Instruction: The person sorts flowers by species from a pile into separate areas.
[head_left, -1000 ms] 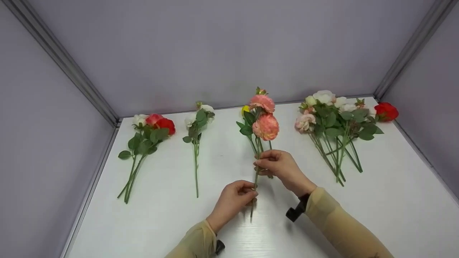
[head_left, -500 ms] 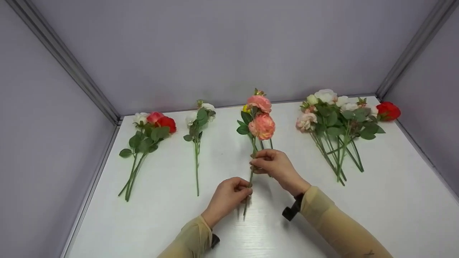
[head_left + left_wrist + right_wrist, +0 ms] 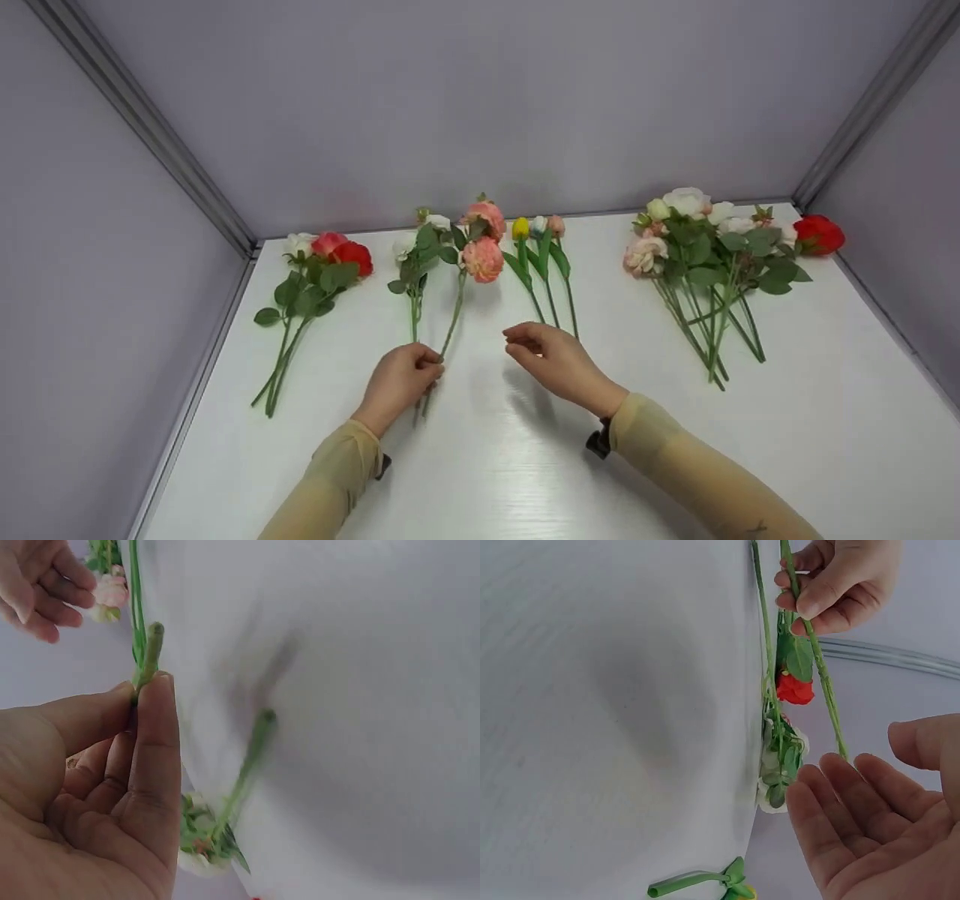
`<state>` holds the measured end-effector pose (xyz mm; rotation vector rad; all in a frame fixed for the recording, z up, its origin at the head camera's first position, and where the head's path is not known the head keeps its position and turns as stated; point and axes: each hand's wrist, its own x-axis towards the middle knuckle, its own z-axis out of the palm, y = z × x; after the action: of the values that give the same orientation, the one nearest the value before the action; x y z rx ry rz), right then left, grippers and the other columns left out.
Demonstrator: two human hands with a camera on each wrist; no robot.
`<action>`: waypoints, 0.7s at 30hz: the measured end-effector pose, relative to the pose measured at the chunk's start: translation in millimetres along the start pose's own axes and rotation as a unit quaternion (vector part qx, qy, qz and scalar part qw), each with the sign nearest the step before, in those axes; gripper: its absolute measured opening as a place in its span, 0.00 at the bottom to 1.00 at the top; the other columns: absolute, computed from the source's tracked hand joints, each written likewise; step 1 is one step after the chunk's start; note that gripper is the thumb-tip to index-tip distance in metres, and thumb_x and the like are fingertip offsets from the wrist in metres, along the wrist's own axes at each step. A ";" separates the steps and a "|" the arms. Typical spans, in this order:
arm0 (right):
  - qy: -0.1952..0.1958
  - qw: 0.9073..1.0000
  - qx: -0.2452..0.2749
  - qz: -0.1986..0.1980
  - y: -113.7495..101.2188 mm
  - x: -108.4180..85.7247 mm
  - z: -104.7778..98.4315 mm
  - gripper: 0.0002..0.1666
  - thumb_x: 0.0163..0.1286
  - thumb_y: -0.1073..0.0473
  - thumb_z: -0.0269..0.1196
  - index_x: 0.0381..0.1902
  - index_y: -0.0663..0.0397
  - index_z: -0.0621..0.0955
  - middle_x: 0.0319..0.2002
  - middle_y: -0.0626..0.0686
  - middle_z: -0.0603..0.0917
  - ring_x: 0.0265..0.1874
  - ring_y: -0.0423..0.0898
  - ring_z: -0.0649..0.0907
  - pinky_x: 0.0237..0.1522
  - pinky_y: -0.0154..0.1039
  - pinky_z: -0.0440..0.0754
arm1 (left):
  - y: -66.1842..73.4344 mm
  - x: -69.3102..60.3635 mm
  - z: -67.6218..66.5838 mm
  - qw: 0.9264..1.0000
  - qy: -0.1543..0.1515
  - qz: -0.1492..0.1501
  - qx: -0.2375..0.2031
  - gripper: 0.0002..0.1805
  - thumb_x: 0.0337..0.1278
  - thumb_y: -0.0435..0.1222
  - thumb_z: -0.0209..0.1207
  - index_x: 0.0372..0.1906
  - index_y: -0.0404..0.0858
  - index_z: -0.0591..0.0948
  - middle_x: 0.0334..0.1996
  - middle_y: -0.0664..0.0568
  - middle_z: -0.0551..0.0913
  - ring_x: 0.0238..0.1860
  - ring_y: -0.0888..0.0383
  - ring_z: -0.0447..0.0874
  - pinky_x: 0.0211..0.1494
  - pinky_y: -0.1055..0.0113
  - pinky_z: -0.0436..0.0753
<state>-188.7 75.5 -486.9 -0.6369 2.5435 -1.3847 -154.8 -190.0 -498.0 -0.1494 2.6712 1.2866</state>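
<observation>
My left hand pinches the lower stem of a coral-pink flower with two ruffled blooms and a small bud. In the left wrist view, the cut end of its stem pokes out between thumb and fingertips. Close by on the left, a white flower lies on the table, its lower stem partly hidden by that hand. My right hand holds nothing; its fingers are spread slightly in the right wrist view. Just beyond it lie three tulips, yellow, whitish-blue and pink.
Red and white roses lie at the left of the white table. A larger group of pale flowers and a red rose lie at the right. Grey panels enclose the back and sides.
My left hand has carried the coral-pink flower leftward, beside the white one. The right hand has let go of its stem, staying near the middle. All three tulips now show.
</observation>
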 end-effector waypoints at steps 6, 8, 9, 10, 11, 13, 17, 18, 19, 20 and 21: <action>-0.003 0.991 -0.118 -0.061 -5.2 6.8 8.4 0.24 0.78 0.47 0.61 0.65 0.52 0.80 0.61 0.50 0.82 0.61 0.49 0.80 0.62 0.48 0.77 | -16.6 17.7 -17.5 0.995 0.056 -0.005 0.086 0.07 0.65 0.33 0.66 0.44 0.35 0.89 0.40 0.48 0.87 0.40 0.52 0.83 0.45 0.56 0.83; -0.006 0.985 -0.156 -0.078 -5.4 10.7 10.8 0.27 0.78 0.46 0.61 0.68 0.53 0.78 0.63 0.52 0.80 0.65 0.50 0.77 0.65 0.49 0.75 | -20.1 21.7 -19.2 0.994 0.061 -0.007 0.095 0.07 0.65 0.32 0.66 0.44 0.34 0.89 0.40 0.47 0.88 0.42 0.51 0.84 0.47 0.55 0.83; -0.007 0.981 -0.175 -0.086 -5.2 12.8 12.1 0.28 0.78 0.46 0.61 0.69 0.53 0.77 0.65 0.53 0.79 0.67 0.51 0.75 0.67 0.49 0.73 | -21.5 22.9 -19.3 0.994 0.061 -0.011 0.094 0.07 0.65 0.32 0.65 0.44 0.34 0.88 0.40 0.47 0.87 0.42 0.50 0.84 0.47 0.54 0.83; -0.009 0.977 -0.193 -0.093 -4.8 14.6 13.3 0.29 0.78 0.45 0.61 0.70 0.53 0.75 0.66 0.54 0.78 0.68 0.52 0.74 0.68 0.49 0.72 | -22.5 23.6 -19.1 0.994 0.061 -0.016 0.091 0.07 0.65 0.32 0.65 0.44 0.34 0.88 0.40 0.47 0.87 0.42 0.50 0.84 0.47 0.54 0.83; -0.011 0.973 -0.209 -0.099 -4.2 16.3 14.3 0.31 0.78 0.45 0.61 0.71 0.53 0.74 0.67 0.55 0.77 0.69 0.53 0.73 0.69 0.50 0.70 | -23.8 24.1 -18.6 0.994 0.060 -0.022 0.084 0.07 0.65 0.32 0.65 0.45 0.34 0.87 0.40 0.46 0.87 0.42 0.50 0.84 0.46 0.54 0.83; -0.018 0.967 -0.233 -0.106 -3.2 18.5 16.1 0.33 0.78 0.45 0.61 0.73 0.54 0.72 0.69 0.57 0.75 0.71 0.55 0.70 0.71 0.52 0.68 | -25.6 24.1 -17.3 0.995 0.060 -0.033 0.072 0.08 0.66 0.31 0.65 0.46 0.34 0.86 0.39 0.47 0.86 0.41 0.50 0.84 0.45 0.54 0.83; -0.039 0.961 -0.257 -0.098 0.0 19.7 18.7 0.36 0.77 0.43 0.61 0.75 0.55 0.69 0.72 0.60 0.71 0.73 0.59 0.67 0.74 0.54 0.63 | -27.3 23.5 -14.7 0.996 0.061 -0.043 0.056 0.08 0.67 0.32 0.64 0.47 0.35 0.84 0.39 0.47 0.85 0.40 0.51 0.83 0.43 0.55 0.82; -0.045 0.959 -0.262 -0.094 0.8 19.5 19.1 0.37 0.78 0.43 0.60 0.76 0.54 0.68 0.73 0.60 0.70 0.74 0.60 0.65 0.75 0.54 0.61 | -27.4 23.2 -14.4 0.996 0.061 -0.042 0.058 0.08 0.67 0.32 0.63 0.47 0.35 0.84 0.39 0.47 0.85 0.40 0.51 0.82 0.43 0.55 0.82; -0.050 0.959 -0.265 -0.092 1.5 19.1 19.5 0.38 0.78 0.43 0.60 0.76 0.54 0.68 0.73 0.60 0.69 0.75 0.60 0.64 0.75 0.54 0.60 | -27.5 22.9 -14.3 0.996 0.060 -0.040 0.060 0.07 0.68 0.32 0.63 0.47 0.35 0.84 0.38 0.47 0.84 0.39 0.51 0.82 0.43 0.55 0.82; -0.056 0.958 -0.268 -0.089 2.3 18.6 19.7 0.38 0.78 0.42 0.60 0.77 0.54 0.67 0.74 0.60 0.68 0.75 0.60 0.63 0.76 0.54 0.58 | -27.5 22.6 -14.2 0.996 0.060 -0.040 0.060 0.07 0.68 0.33 0.62 0.47 0.35 0.84 0.38 0.47 0.84 0.39 0.51 0.82 0.43 0.56 0.81; -0.059 0.957 -0.271 -0.088 3.1 18.3 20.0 0.38 0.78 0.42 0.59 0.77 0.54 0.66 0.75 0.61 0.67 0.75 0.61 0.63 0.76 0.54 0.57 | -27.6 22.2 -14.3 0.996 0.059 -0.040 0.060 0.07 0.68 0.33 0.62 0.46 0.35 0.84 0.38 0.48 0.84 0.38 0.52 0.81 0.42 0.56 0.81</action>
<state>-198.9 53.6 -499.6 -1.0192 2.8243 -0.6401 -173.6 -218.7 -514.8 -0.3223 2.8005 1.1231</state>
